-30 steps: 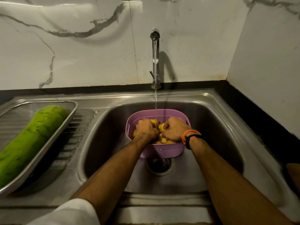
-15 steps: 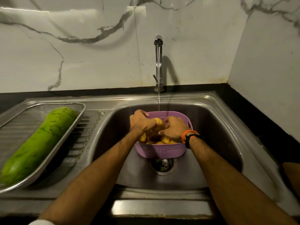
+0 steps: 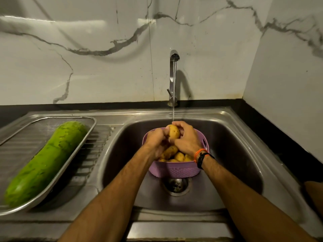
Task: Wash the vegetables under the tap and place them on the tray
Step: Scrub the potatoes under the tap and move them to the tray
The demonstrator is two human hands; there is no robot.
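Observation:
A yellow-brown potato [image 3: 173, 132] is held between both hands above the purple basket [image 3: 174, 170], right under the thin stream from the tap [image 3: 173, 67]. My left hand [image 3: 156, 139] grips its left side and my right hand [image 3: 187, 138] curls over its right side. Several more potatoes [image 3: 174, 155] lie in the basket, which stands in the sink bowl [image 3: 232, 147] over the drain. A long green gourd [image 3: 49, 161] lies in the steel tray [image 3: 87, 135] on the draining board at the left.
The drain [image 3: 176, 185] sits just in front of the basket. A marble wall rises behind the sink and at the right. A black counter strip [image 3: 272, 137] borders the sink's right side. Orange and black bands [image 3: 202, 157] circle my right wrist.
Both hands have come up out of the basket with one potato and now hold it under the running water. The view has tilted upward a little.

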